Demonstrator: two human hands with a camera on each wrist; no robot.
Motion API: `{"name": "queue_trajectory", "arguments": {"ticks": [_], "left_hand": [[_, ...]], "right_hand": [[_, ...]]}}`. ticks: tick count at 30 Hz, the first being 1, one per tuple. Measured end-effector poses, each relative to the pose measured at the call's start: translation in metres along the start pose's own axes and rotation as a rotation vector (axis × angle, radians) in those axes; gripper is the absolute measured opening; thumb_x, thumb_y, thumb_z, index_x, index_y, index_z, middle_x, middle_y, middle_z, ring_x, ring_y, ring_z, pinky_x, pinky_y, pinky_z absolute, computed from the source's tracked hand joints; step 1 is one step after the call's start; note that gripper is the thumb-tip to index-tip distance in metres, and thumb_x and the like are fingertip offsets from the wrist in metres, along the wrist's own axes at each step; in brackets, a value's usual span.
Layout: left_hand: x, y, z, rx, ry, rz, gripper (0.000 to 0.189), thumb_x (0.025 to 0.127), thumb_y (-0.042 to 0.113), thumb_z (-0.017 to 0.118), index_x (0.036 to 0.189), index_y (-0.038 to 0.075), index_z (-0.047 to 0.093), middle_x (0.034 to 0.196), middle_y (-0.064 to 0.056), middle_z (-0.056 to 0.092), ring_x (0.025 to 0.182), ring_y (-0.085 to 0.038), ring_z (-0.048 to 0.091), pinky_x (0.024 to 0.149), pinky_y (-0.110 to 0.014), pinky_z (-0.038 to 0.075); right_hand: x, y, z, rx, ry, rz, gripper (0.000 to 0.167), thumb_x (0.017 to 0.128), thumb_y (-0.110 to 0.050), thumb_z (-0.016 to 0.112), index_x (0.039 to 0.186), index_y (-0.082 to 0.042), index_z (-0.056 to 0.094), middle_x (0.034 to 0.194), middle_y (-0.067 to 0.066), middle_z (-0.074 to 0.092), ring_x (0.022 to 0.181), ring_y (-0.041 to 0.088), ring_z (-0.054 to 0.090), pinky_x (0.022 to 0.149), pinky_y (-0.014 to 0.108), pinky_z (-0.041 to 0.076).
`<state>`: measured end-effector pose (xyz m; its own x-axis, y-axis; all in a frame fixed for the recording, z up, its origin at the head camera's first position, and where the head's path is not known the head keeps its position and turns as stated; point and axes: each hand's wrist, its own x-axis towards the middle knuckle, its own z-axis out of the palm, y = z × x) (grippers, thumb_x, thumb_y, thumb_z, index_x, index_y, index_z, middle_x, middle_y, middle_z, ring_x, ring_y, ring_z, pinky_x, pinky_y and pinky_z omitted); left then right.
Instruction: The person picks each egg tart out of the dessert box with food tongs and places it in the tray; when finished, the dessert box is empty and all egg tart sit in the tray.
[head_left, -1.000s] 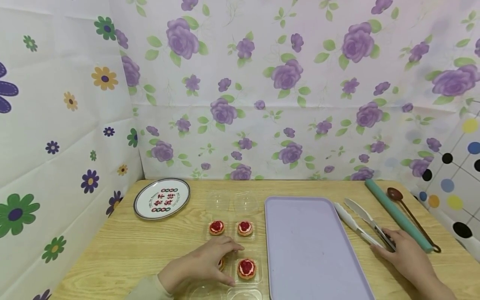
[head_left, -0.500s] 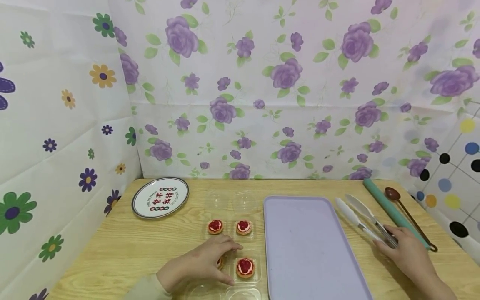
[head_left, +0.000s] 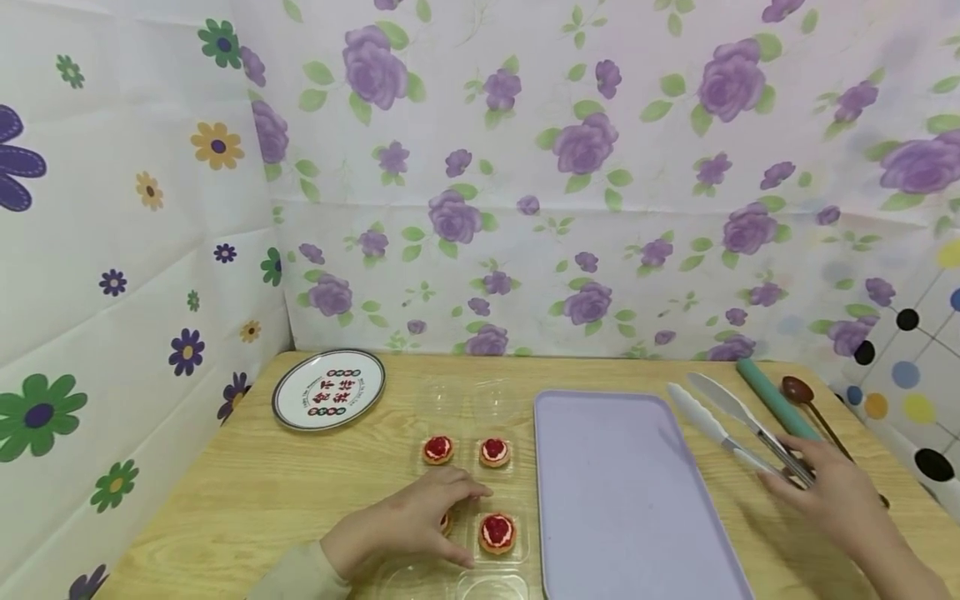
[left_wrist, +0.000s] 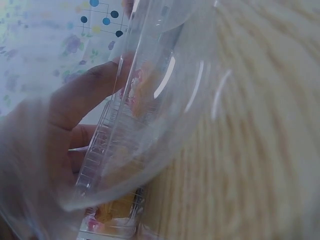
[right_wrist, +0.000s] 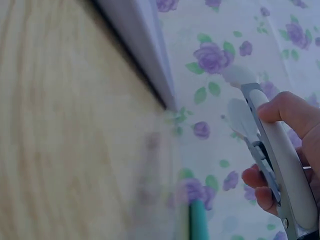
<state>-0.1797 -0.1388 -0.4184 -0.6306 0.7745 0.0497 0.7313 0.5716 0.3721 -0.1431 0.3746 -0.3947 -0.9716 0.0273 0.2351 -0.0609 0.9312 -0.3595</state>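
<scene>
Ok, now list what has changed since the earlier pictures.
The tongs, already gripped by the right hand, have been raised: their tips now show above the far edge of the tray, and the hand hides the near end of the green rod. The left hand stays over a tart; plate and tray lie unmoved.

On the surface point(head_left: 247, 492), plate point(head_left: 328, 389) back left; boxes point(head_left: 522, 557) holding tarts point(head_left: 497, 533) mid-front; tray point(head_left: 622, 492) right of them; rod point(head_left: 772, 396), then spoon point(head_left: 797, 389), far right. Tongs point(head_left: 726, 400) in the right hand point(head_left: 832, 483).
</scene>
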Motion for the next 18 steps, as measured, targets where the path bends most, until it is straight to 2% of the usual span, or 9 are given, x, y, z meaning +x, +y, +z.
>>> {"name": "queue_trajectory", "arguments": {"ticks": [8,14,18], "left_hand": [[0.001,0.001,0.0,-0.006,-0.004,-0.001,0.075,0.07,0.053,0.079,0.131,0.015,0.055,0.116,0.007,0.057,0.113,-0.008,0.048,0.103,-0.029,0.041],[0.001,0.002,-0.001,-0.004,-0.014,-0.007,0.075,0.071,0.053,0.079,0.131,0.015,0.056,0.115,0.007,0.057,0.111,-0.007,0.048,0.102,-0.028,0.041],[0.001,0.002,-0.002,-0.014,-0.019,-0.009,0.075,0.071,0.053,0.079,0.131,0.015,0.055,0.114,0.008,0.057,0.11,-0.006,0.047,0.101,-0.028,0.041]], "right_hand": [[-0.006,-0.022,-0.012,0.007,-0.038,-0.036,0.064,0.082,-0.037,0.075,0.126,0.005,0.056,0.1,0.019,0.067,0.073,0.017,0.063,0.052,0.024,0.044],[-0.009,-0.039,-0.023,-0.007,-0.044,-0.078,0.066,0.081,-0.038,0.075,0.129,0.002,0.055,0.107,0.024,0.065,0.077,0.022,0.064,0.053,0.027,0.047],[-0.01,-0.05,-0.028,-0.025,-0.016,-0.135,0.065,0.078,-0.037,0.078,0.128,-0.001,0.056,0.102,0.018,0.066,0.072,0.004,0.057,0.052,0.023,0.043]]}}
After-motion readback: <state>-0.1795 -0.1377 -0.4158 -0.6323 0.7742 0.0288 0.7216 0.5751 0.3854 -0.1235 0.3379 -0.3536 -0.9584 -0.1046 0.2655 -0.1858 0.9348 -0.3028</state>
